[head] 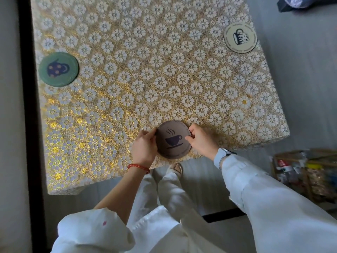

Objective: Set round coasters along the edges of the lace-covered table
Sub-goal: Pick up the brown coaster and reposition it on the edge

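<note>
A brown round coaster [173, 139] with a steaming cup print lies at the near edge of the lace-covered table [145, 79]. My left hand [144, 147] grips its left rim and my right hand [200, 141] pinches its right rim. A green coaster [58, 69] with a dark teapot print lies at the table's left edge. A cream coaster [240, 37] with a spotted mug print rests at the right edge, farther back.
A dark vertical frame [27, 106] runs along the table's left side. A wooden crate [306, 172] with packets stands on the floor at the right. My foot [176, 168] shows below the near edge. A dark object [299, 3] sits at top right.
</note>
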